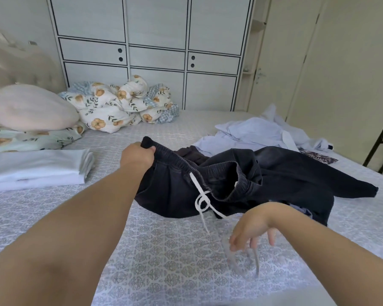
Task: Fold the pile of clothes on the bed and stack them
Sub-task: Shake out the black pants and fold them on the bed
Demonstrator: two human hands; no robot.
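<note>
Left hand (138, 155) grips the waistband of dark trousers (219, 184) lifted off the bed (164, 250). Right hand (250, 226) hangs beside the white drawstring (202, 200), fingers loosely spread, holding nothing.

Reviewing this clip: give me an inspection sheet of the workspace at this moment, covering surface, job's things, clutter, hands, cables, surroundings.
Surface: bed with a grey patterned cover.
Job's things: dark trousers with a white drawstring, partly lifted at the waistband; pale blue clothes unfolded beyond them; folded white stack at left.
Clutter: floral duvet bunched at the far edge; pink pillow; small patterned item.
Hands: left hand grips the waistband; right hand hangs above the cover, fingers relaxed, holding nothing.
Cables: nothing seen.
Surroundings: white wardrobe behind the bed; door at right.
</note>
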